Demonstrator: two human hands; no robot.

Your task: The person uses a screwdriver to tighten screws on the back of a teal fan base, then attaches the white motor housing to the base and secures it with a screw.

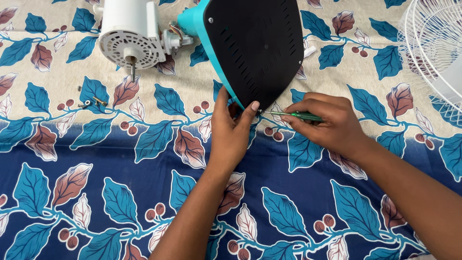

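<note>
While lying level, long axis left-right, tip leftward at black fan base (255,48): green screwdriver (293,115), pinched in closed right hand (327,123); left hand (232,130) clasping base edge.

The fan base (255,45) at the far middle shows a black underside pierced by rows of slots, edged in bright teal. To its left the motor housing (131,31) is plain white with a grey metal shaft. The screwdriver (294,115) has a translucent green handle. At far right the fan guard (428,43) is white wire. The cloth (120,192) carries teal and rust-brown leaves with reddish berries, on beige far off and navy blue nearer.
</note>
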